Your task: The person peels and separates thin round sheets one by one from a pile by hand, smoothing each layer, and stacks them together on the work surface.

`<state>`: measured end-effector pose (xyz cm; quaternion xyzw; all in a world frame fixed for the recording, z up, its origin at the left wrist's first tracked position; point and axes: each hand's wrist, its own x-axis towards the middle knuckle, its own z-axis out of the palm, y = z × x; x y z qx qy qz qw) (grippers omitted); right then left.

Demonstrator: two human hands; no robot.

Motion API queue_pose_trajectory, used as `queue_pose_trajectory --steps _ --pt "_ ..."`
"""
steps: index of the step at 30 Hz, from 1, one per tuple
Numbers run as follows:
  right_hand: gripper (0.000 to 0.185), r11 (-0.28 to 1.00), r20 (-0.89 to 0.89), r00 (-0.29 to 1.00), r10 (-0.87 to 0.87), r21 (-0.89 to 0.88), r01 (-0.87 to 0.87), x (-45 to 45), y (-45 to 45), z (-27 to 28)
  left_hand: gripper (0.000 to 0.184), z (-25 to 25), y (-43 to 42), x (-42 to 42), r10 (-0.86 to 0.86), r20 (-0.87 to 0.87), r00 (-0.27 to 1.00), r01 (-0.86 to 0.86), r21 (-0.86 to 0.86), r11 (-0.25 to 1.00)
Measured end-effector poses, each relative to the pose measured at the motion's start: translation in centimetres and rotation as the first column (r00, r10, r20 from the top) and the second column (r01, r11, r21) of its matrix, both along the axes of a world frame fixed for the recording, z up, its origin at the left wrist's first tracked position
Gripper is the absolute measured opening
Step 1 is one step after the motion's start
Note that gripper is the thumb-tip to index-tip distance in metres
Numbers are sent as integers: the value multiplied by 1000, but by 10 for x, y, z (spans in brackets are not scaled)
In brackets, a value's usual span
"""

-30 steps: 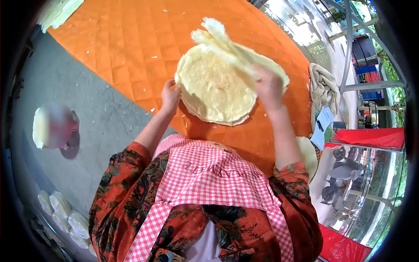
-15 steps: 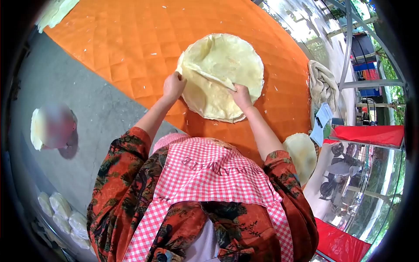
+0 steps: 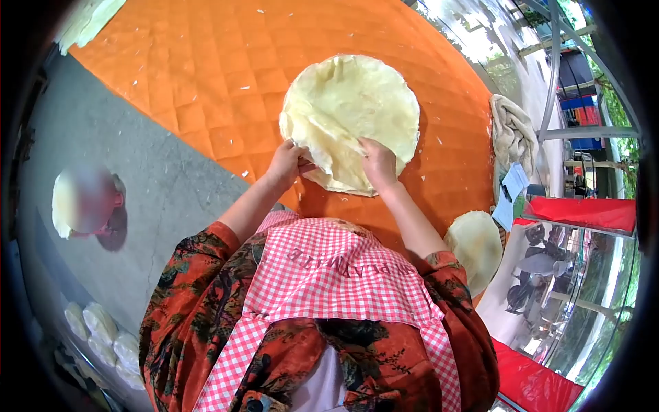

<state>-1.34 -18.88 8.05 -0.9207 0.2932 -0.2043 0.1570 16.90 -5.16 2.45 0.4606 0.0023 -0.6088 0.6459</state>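
Observation:
A stack of thin round flatbreads (image 3: 374, 96) lies on the orange tabletop cover (image 3: 226, 82). The top sheet (image 3: 322, 134) is partly lifted and creased along its near side. My left hand (image 3: 290, 163) pinches the near left edge of that sheet, its fingers closed. On the near right, my right hand (image 3: 379, 165) holds the sheet's edge between thumb and fingers. Both hands are close together at the near side of the stack.
Another round flatbread (image 3: 475, 250) is at the right near my sleeve. A beige towel (image 3: 513, 134) and a blue item (image 3: 508, 196) lie at the right edge. Wrapped packs (image 3: 101, 323) are at the lower left, pale sheets (image 3: 89, 22) at the upper left.
The sheet held up in my right hand came down onto the stack. Since then both hands have moved nearer my body, drawing the sheet's near edge with them.

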Motion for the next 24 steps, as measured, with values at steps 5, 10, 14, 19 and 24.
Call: queue_pose_trajectory --steps 5,10,14,19,24 --pt "42 984 -200 969 144 -80 -162 -7 37 -34 27 2 -3 2 -19 -36 999 16 -92 996" --pt "51 997 -215 973 83 23 -80 -6 43 -36 26 15 0 -4 28 17 999 -28 -29 999" --pt "45 994 -136 989 53 -93 -66 -1 47 -45 29 21 -4 -8 5 -146 989 -24 -126 992" --pt "19 921 -428 903 -47 331 205 6 -75 -22 46 3 -5 -15 -50 9 999 51 -98 994" --pt "21 998 -121 991 -61 -20 59 38 -89 175 57 0 -8 -15 -76 142 987 78 -10 997"
